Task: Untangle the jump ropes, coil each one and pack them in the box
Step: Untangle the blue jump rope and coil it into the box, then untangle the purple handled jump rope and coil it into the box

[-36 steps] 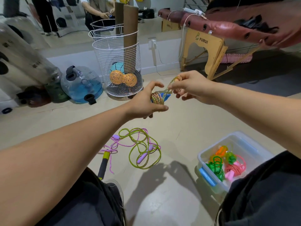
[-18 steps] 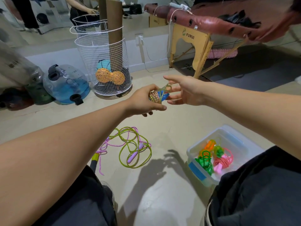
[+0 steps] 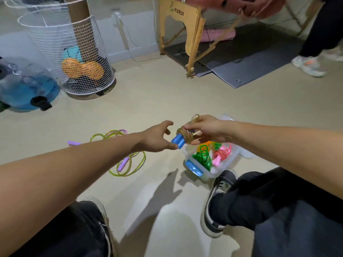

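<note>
We have the coiled rope bundle (image 3: pixel 182 136) pinched in our right hand (image 3: pixel 207 129), gold cord wound round two blue handles whose long axis runs from about 8 o'clock, where the blue ends stick out, up toward 2 o'clock, where a small loop of cord pokes above our knuckles. Our left hand (image 3: pixel 157 138) sits just beside it at 9 o'clock, fingers spread and loose, gripping nothing; its thumb tip is near or touching the blue handle end, and we cannot tell which.

What the coming move turns on, as we judge it, is that the bundle hangs almost directly over the box (image 3: pixel 207 173): the box lies at 6 o'clock from our right hand, slightly toward 5. Our right hand is the nearer one, so a short lowering should do.

The box is a clear tub on the floor (image 3: pixel 167 97) with a blue clip on its near wall. Inside we see a green coil (image 3: pixel 202 158), a pink coil (image 3: pixel 221 154) and an orange one (image 3: pixel 203 145) behind them, partly hidden by our hand. Free room looks to be at the near right corner.

At 9 o'clock from the box, the yellow-green rope (image 3: pixel 128 164) with purple handles lies loose on the floor, not yet coiled.
</note>
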